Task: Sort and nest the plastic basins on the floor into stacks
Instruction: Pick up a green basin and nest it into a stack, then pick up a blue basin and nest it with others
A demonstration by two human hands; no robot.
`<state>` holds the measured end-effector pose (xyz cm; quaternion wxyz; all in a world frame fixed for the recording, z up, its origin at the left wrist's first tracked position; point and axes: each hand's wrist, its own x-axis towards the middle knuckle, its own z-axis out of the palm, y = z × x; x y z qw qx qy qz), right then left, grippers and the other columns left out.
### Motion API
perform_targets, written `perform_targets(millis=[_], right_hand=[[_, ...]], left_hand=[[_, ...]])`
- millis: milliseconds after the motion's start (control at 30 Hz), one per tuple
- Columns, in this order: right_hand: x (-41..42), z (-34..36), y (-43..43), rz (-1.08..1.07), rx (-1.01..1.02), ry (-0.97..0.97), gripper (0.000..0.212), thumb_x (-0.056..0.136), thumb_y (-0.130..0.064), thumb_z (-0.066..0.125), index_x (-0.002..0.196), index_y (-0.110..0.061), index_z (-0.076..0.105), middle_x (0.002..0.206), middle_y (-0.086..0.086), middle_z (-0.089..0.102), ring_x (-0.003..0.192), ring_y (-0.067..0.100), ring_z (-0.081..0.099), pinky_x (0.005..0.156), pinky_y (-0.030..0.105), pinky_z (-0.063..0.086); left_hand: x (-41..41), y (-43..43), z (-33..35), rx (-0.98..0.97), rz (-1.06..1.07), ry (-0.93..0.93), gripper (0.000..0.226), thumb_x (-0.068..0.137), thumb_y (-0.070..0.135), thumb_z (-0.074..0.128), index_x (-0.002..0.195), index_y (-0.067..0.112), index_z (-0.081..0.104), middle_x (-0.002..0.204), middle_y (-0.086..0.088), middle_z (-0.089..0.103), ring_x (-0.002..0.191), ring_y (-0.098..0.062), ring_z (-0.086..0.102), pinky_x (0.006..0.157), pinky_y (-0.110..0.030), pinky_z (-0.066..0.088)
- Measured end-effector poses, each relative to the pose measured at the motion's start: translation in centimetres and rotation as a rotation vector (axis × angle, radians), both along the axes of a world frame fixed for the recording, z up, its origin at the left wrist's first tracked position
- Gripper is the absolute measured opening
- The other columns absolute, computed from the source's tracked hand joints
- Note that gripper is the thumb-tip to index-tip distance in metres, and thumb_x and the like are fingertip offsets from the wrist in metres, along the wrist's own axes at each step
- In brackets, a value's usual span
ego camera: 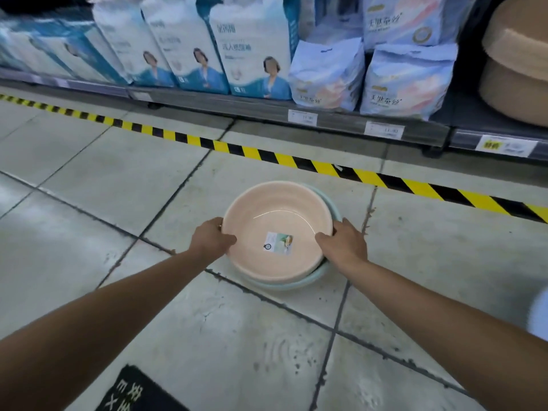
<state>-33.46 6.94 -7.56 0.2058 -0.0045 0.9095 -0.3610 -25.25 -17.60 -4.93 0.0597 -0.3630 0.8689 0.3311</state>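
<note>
1. Head view, looking down at a tiled shop floor (89, 173): a peach basin (275, 209) sits inside a pale blue basin (296, 284). The pair is directly in front of the person, on the near side of a yellow-and-black tape line (267, 155).
2. The left hand (213, 237) grips the peach basin's left rim, with the thumb over the edge into the bowl and the fingers curled underneath. The right hand (344, 246) grips the opposite rim in the same way. Both bare forearms reach in from the bottom corners.
3. The pale blue basin shows only as a crescent of rim along the right and near sides. The peach basin therefore looks off-centre and probably not fully seated.
4. Progress, as a judgement: one stack is begun, and what remains here is settling the peach basin squarely and letting go. No loose basins lie elsewhere on the visible floor. Whether more wait out of frame cannot be told.
5. Count: two basins on the floor, one peach and one pale blue. Whether others are hidden beneath them cannot be told. One paper label (278, 243) is stuck inside the peach basin. Two hands are in view.
6. Beyond the tape, a low shelf (237, 109) holds white-and-blue packs (252, 54). Three price tags (302, 117) line its edge. At far right, two tan tubs (516, 69) appear stacked upside down.
</note>
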Motion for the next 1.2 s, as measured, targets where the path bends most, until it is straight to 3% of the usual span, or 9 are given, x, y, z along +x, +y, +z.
perform_targets(millis=[200,367,467,600,800,900,1000,1100,1200], right_hand=[[0.8,-0.2,-0.3,-0.166,-0.181,-0.022,0.055,0.093,-0.020,0.054,0.147,-0.027,0.047,0.167,0.001,0.019,0.145,0.028,0.033,0.111,0.036,0.034],[1.1,-1.3,1.1,-0.133,-0.235,0.010,0.069,0.091,-0.010,0.052,0.154,-0.032,0.032,0.168,-0.006,0.010,0.150,0.020,0.025,0.111,0.032,0.032],[0.5,-1.8,2.0,-0.067,-0.322,-0.032,0.083,0.090,-0.003,0.052,0.158,-0.036,0.020,0.168,-0.007,0.007,0.152,0.015,0.017,0.115,0.028,0.025],[-0.2,-2.5,2.4,-0.045,-0.275,-0.041,0.085,0.090,-0.010,0.058,0.160,-0.030,0.014,0.168,-0.002,0.011,0.152,0.018,0.019,0.119,0.032,0.024],[-0.4,-2.1,2.6,0.012,-0.205,-0.048,0.082,0.094,-0.026,0.058,0.160,-0.027,0.009,0.166,0.002,0.017,0.147,0.026,0.030,0.115,0.039,0.033],[-0.5,-1.1,4.1,0.031,-0.199,-0.074,0.079,0.094,-0.036,0.062,0.159,-0.026,0.017,0.159,0.008,0.035,0.142,0.029,0.037,0.112,0.039,0.037],[-1.0,0.7,8.0,0.003,-0.257,-0.078,0.067,0.094,-0.030,0.064,0.153,-0.019,0.035,0.150,0.010,0.047,0.133,0.028,0.049,0.105,0.034,0.042],[-1.6,2.8,14.1,-0.174,-0.398,-0.032,0.049,0.092,-0.022,0.063,0.140,-0.019,0.053,0.125,0.004,0.062,0.105,0.029,0.064,0.089,0.035,0.054],[-1.2,5.0,22.4,-0.397,-0.507,0.023,0.036,0.091,-0.018,0.057,0.127,-0.019,0.061,0.099,-0.001,0.066,0.100,0.030,0.069,0.079,0.038,0.060]], left_hand=[[-0.7,0.5,-1.5,-0.042,-0.026,0.044,0.049,0.082,0.010,0.067,0.131,0.013,0.062,0.110,-0.012,0.072,0.099,-0.032,0.064,0.085,-0.036,0.052],[-1.2,1.4,-2.3,0.002,-0.037,0.140,0.057,0.083,0.008,0.062,0.138,0.023,0.059,0.110,-0.009,0.072,0.096,-0.028,0.062,0.083,-0.033,0.049],[-1.6,2.1,-2.9,0.044,0.000,0.161,0.055,0.089,0.007,0.059,0.141,0.021,0.057,0.114,-0.011,0.070,0.108,-0.033,0.062,0.090,-0.034,0.047],[-1.6,2.4,-3.7,-0.046,-0.056,0.111,0.060,0.094,0.013,0.059,0.151,0.019,0.043,0.133,-0.016,0.064,0.121,-0.037,0.057,0.104,-0.041,0.044],[-1.9,3.3,-3.8,-0.111,-0.079,0.071,0.060,0.096,0.011,0.053,0.153,0.015,0.034,0.127,-0.028,0.060,0.115,-0.046,0.056,0.095,-0.045,0.044],[-3.3,3.7,-2.9,-0.089,-0.026,0.086,0.054,0.094,0.010,0.055,0.147,0.009,0.040,0.130,-0.029,0.058,0.116,-0.047,0.055,0.097,-0.048,0.044],[-6.1,5.8,-0.8,-0.113,-0.009,0.204,0.050,0.094,0.014,0.057,0.143,0.007,0.048,0.137,-0.026,0.055,0.119,-0.045,0.056,0.097,-0.047,0.046],[-9.8,10.9,1.2,-0.029,-0.152,0.306,0.040,0.096,0.014,0.055,0.135,0.010,0.056,0.138,-0.016,0.058,0.126,-0.035,0.054,0.103,-0.040,0.041],[-13.1,18.9,1.4,0.179,-0.322,0.342,0.030,0.095,0.009,0.056,0.124,0.009,0.063,0.127,-0.015,0.065,0.119,-0.036,0.059,0.098,-0.041,0.045]])
